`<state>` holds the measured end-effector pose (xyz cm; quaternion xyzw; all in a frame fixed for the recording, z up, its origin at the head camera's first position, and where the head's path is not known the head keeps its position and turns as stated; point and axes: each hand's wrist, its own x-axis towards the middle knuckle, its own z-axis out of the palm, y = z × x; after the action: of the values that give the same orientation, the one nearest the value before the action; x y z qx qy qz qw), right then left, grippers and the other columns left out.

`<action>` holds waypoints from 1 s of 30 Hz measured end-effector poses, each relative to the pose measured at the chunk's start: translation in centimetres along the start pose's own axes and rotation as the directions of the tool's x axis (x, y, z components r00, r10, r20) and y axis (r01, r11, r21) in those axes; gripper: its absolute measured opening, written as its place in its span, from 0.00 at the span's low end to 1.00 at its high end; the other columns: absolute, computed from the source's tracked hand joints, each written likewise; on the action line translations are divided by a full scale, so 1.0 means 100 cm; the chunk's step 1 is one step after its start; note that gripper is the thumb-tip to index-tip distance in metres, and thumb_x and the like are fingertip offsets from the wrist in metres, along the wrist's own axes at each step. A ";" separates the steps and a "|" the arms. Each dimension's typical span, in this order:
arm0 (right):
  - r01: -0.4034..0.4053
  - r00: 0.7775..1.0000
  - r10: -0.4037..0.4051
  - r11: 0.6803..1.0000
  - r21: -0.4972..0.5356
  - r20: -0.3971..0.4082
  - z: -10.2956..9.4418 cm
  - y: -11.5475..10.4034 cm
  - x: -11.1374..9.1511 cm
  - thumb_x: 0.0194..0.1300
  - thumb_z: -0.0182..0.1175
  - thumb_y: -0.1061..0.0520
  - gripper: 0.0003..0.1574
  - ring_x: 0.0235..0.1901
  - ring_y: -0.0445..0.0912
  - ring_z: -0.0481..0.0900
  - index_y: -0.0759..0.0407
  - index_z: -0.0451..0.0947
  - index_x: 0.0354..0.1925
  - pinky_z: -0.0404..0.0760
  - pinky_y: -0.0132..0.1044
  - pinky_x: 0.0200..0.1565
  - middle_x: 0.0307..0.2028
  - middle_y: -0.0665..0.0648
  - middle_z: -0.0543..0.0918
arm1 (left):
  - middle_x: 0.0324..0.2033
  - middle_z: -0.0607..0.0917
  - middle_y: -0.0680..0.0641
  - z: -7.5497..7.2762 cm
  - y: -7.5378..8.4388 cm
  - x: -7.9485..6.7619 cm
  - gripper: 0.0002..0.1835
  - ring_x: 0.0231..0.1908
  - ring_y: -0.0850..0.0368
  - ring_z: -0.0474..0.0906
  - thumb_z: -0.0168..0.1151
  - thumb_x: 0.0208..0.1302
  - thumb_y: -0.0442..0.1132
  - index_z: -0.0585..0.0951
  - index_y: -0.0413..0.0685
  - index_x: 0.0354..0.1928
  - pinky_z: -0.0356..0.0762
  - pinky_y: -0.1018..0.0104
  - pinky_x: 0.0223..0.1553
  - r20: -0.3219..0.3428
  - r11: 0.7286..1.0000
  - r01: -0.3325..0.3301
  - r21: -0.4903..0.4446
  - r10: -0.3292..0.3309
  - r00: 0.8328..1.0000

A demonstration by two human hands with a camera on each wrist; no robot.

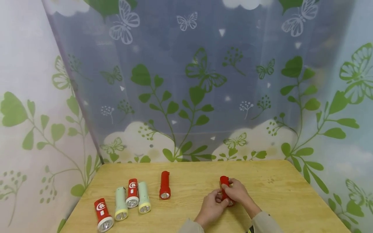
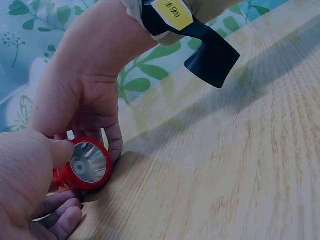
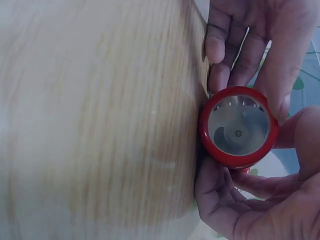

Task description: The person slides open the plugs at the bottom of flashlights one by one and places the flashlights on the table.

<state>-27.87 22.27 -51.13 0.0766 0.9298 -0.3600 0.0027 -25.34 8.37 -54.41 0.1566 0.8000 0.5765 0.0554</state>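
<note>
A red flashlight (image 1: 224, 189) lies on the table at the right of centre, held by both hands, its lens end toward me. My left hand (image 1: 212, 205) pinches the lens end between thumb and fingers. Farther up the barrel, my right hand (image 1: 237, 191) grips the body, thumb on top. The left wrist view shows the round red head (image 2: 90, 164) with its silver reflector, the left thumb against its rim. In the right wrist view the flashlight's lens (image 3: 238, 127) faces the camera, with fingers on both sides. Most of the barrel is hidden there.
Another red flashlight (image 1: 164, 186) lies left of the hands. Farther left are two red-and-white flashlights (image 1: 132, 193) and two pale green ones (image 1: 120, 202), lenses toward me. The wooden table (image 1: 262, 174) ends at a printed curtain (image 1: 175, 97).
</note>
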 end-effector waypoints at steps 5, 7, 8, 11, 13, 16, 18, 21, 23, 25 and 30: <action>-0.007 1.000 0.007 1.000 0.005 0.016 0.002 0.004 0.001 0.61 0.53 0.47 0.30 0.45 0.54 0.76 0.68 0.69 0.53 0.76 0.48 0.43 0.48 0.68 0.77 | 0.34 0.81 0.55 0.001 0.000 -0.001 0.22 0.32 0.69 0.73 0.60 0.56 0.46 0.74 0.48 0.52 0.71 0.77 0.31 0.010 1.000 0.024 0.012 -0.024 1.000; -0.006 1.000 0.006 1.000 0.015 0.023 0.002 0.005 0.001 0.61 0.54 0.47 0.31 0.44 0.53 0.77 0.68 0.69 0.54 0.76 0.46 0.42 0.48 0.68 0.78 | 0.34 0.81 0.55 0.001 0.001 -0.002 0.21 0.32 0.69 0.73 0.60 0.56 0.46 0.75 0.48 0.52 0.71 0.77 0.31 0.011 1.000 0.020 0.016 -0.020 1.000; -0.004 1.000 0.004 1.000 0.020 0.029 0.002 0.005 0.001 0.61 0.54 0.47 0.31 0.43 0.52 0.77 0.68 0.69 0.54 0.76 0.44 0.41 0.48 0.67 0.78 | 0.34 0.81 0.54 0.001 0.001 -0.002 0.21 0.32 0.69 0.73 0.60 0.56 0.46 0.74 0.47 0.52 0.71 0.77 0.31 0.010 1.000 0.018 0.015 -0.018 1.000; -0.008 0.999 0.006 0.999 0.037 0.043 0.002 0.006 0.002 0.61 0.54 0.47 0.31 0.42 0.50 0.77 0.68 0.69 0.55 0.77 0.41 0.39 0.49 0.67 0.78 | 0.34 0.81 0.53 0.001 0.002 -0.003 0.22 0.32 0.69 0.73 0.60 0.57 0.47 0.74 0.46 0.52 0.71 0.77 0.31 0.005 1.000 0.014 0.020 -0.014 1.000; -0.004 0.999 0.003 0.999 0.038 0.045 0.001 0.006 0.002 0.61 0.54 0.46 0.32 0.42 0.49 0.77 0.67 0.69 0.54 0.77 0.40 0.38 0.49 0.67 0.78 | 0.34 0.81 0.53 0.001 0.004 -0.003 0.22 0.32 0.69 0.73 0.60 0.56 0.47 0.74 0.45 0.52 0.71 0.77 0.30 0.000 1.000 0.010 0.021 -0.010 1.000; -0.005 0.999 0.004 0.999 0.034 0.047 -0.001 0.007 0.001 0.61 0.53 0.45 0.32 0.41 0.49 0.77 0.68 0.70 0.54 0.76 0.41 0.38 0.49 0.67 0.78 | 0.34 0.81 0.53 0.001 0.005 -0.003 0.22 0.32 0.68 0.73 0.60 0.56 0.47 0.74 0.45 0.52 0.71 0.77 0.30 -0.002 1.000 0.007 0.030 -0.007 1.000; -0.009 0.999 0.008 1.000 0.030 0.047 -0.001 0.007 0.001 0.61 0.53 0.45 0.31 0.40 0.49 0.77 0.68 0.70 0.53 0.76 0.41 0.38 0.48 0.67 0.78 | 0.34 0.81 0.53 0.002 0.005 -0.003 0.23 0.32 0.67 0.73 0.60 0.56 0.48 0.74 0.46 0.52 0.70 0.77 0.30 -0.005 0.999 0.004 0.038 -0.004 1.000; -0.013 0.999 0.011 0.999 0.034 0.053 -0.002 0.007 0.002 0.62 0.53 0.45 0.31 0.39 0.48 0.77 0.68 0.70 0.53 0.76 0.39 0.36 0.48 0.67 0.78 | 0.34 0.81 0.50 0.002 0.006 -0.003 0.23 0.33 0.65 0.73 0.60 0.56 0.49 0.75 0.45 0.51 0.69 0.77 0.30 -0.014 0.998 -0.001 0.064 0.002 1.000; -0.012 0.998 0.010 0.999 0.040 0.054 -0.003 0.007 0.002 0.62 0.53 0.45 0.31 0.39 0.47 0.76 0.68 0.70 0.53 0.76 0.38 0.36 0.48 0.67 0.78 | 0.35 0.81 0.49 0.002 0.007 -0.002 0.24 0.34 0.63 0.73 0.60 0.55 0.50 0.75 0.45 0.51 0.69 0.76 0.30 -0.024 0.996 -0.004 0.087 0.006 1.000; -0.011 0.998 0.009 0.999 0.044 0.055 -0.004 0.007 0.002 0.62 0.53 0.45 0.31 0.38 0.47 0.76 0.68 0.70 0.52 0.76 0.37 0.35 0.47 0.66 0.79 | 0.35 0.80 0.49 0.002 0.009 -0.002 0.24 0.34 0.63 0.73 0.61 0.55 0.50 0.75 0.45 0.51 0.68 0.76 0.30 -0.030 0.994 -0.001 0.106 0.005 1.000; -0.011 0.999 0.009 0.999 0.048 0.052 -0.005 0.007 0.001 0.62 0.53 0.46 0.28 0.35 0.45 0.76 0.67 0.72 0.49 0.74 0.34 0.31 0.45 0.66 0.79 | 0.34 0.80 0.50 0.003 0.009 -0.003 0.25 0.34 0.62 0.72 0.61 0.54 0.52 0.74 0.46 0.51 0.66 0.75 0.30 -0.034 0.989 0.003 0.145 0.002 0.999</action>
<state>-27.85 23.17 -51.25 0.0720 0.9201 -0.3842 0.0265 -24.84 8.83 -53.72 0.1499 0.8406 0.5196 0.0303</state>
